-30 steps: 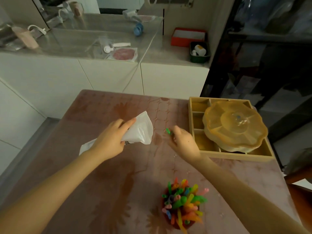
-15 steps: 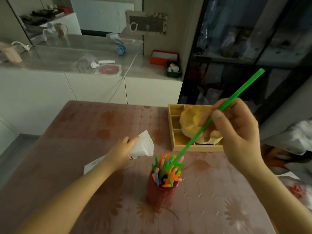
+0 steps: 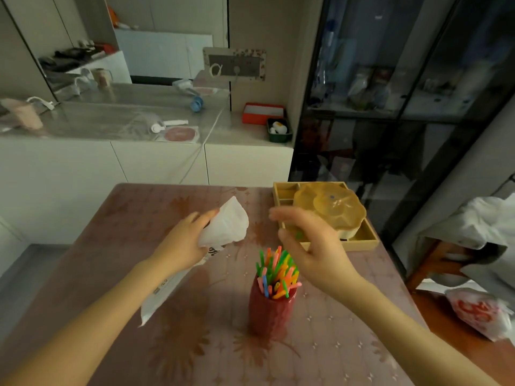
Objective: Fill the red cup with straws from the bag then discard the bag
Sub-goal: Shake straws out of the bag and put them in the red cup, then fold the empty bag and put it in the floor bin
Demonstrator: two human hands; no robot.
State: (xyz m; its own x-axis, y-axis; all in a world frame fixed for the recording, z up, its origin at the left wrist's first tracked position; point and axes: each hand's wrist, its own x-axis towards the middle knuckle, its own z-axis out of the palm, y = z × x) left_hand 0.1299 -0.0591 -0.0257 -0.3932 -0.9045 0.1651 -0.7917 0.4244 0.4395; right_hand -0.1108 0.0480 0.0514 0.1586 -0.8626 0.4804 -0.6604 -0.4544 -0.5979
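The red cup stands upright on the pink table, packed with several coloured straws that stick out of its top. My left hand grips the white plastic bag, whose open mouth points up and away; the rest of the bag trails back under my left forearm. My right hand hovers just above and right of the straws, blurred, fingers spread. A small green spot shows by its palm; I cannot tell what it is.
A wooden compartment tray with a yellow flower-shaped lidded dish sits at the table's far right. A white counter with clutter runs behind. A dark glass cabinet stands right. A white-and-red bag lies off the table's right edge.
The long green straw held high in my right hand went down into the cup. My right hand dropped toward the cup and opened. My left hand kept its hold on the bag.
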